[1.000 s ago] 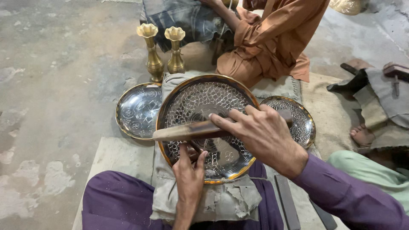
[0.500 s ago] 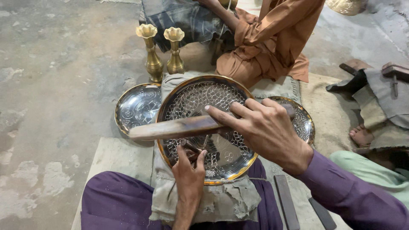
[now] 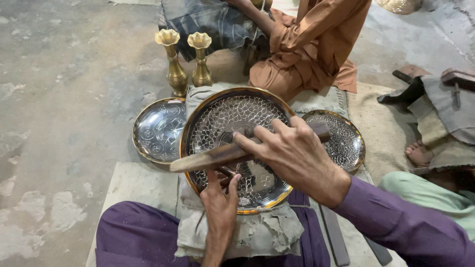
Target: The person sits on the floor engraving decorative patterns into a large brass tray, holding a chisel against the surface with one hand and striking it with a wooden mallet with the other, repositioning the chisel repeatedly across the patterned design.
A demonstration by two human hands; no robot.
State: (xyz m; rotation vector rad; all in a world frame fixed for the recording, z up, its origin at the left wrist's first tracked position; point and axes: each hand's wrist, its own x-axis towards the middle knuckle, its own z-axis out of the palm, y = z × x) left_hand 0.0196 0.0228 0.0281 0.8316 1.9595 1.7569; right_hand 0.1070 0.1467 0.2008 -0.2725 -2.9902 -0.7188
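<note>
Item: engraved brass tray; stiff, slick, I judge; best held by rim
Right grip: I clasp wooden mallet
Left grip: I pinch thin chisel

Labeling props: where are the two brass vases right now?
Head view, upper left of centre: the two brass vases stand upright side by side on the floor, just beyond the large engraved plate and the smaller plate.

1 head-worn camera looks steeply down, close over the person's lap and floor.
</note>
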